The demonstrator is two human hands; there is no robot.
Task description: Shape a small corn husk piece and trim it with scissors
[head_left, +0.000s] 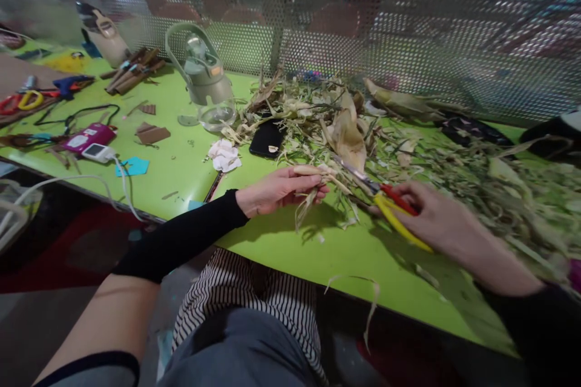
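My left hand (284, 189) is closed around a bundle of dried husk strips (333, 180), pinched between thumb and fingers, with loose ends hanging below. In my right hand (429, 217) are scissors (397, 217) with one red and one yellow handle. Their blades point left towards the bundle; whether they touch it I cannot tell. Just behind both hands lies a heap of shredded husk (308, 115), with a broad pale husk leaf (347, 136) standing out of it.
A black phone (266, 138) lies at the heap's left edge, beside crumpled white tissue (224, 155). Farther left are a green-handled water bottle (204, 69), a magenta box (88, 138) with a white cable, and several brown rolls (134, 72). Perforated metal mesh (318, 24) closes off the back of the green table (272, 242).
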